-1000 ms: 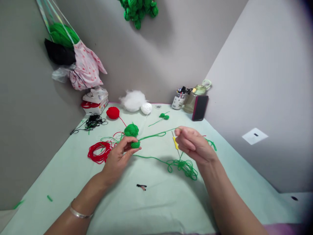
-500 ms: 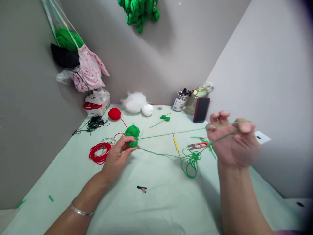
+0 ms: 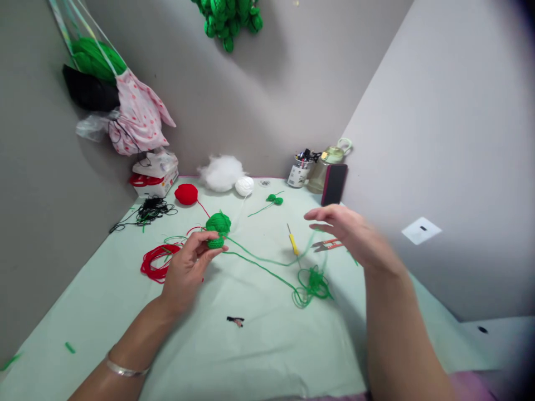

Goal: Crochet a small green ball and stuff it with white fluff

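My left hand (image 3: 188,266) pinches a small green crochet piece (image 3: 216,243) just in front of a green yarn ball (image 3: 218,221). Slack green strands run from the piece across the pale green cloth (image 3: 259,345) to a loose green tangle (image 3: 311,283). My right hand (image 3: 351,234) hovers above the table with its fingers stretched out toward the left, slightly blurred. One strand rises toward its fingertips; I cannot tell whether it touches them. A yellow-handled crochet hook (image 3: 293,243) and red thread snips (image 3: 328,244) lie under and beside that hand.
A red yarn coil (image 3: 156,262), black yarn (image 3: 152,210), a red ball (image 3: 186,194), a white ball (image 3: 244,185) and white stuffing (image 3: 221,171) lie at the back left. A jar (image 3: 298,174), a bottle (image 3: 324,166) and a phone (image 3: 334,184) stand by the right wall.
My right hand had pulled a green strand taut out to the right; now it has come back left and lower with fingers spread, and the strand lies slack. The left hand kept its pinch.
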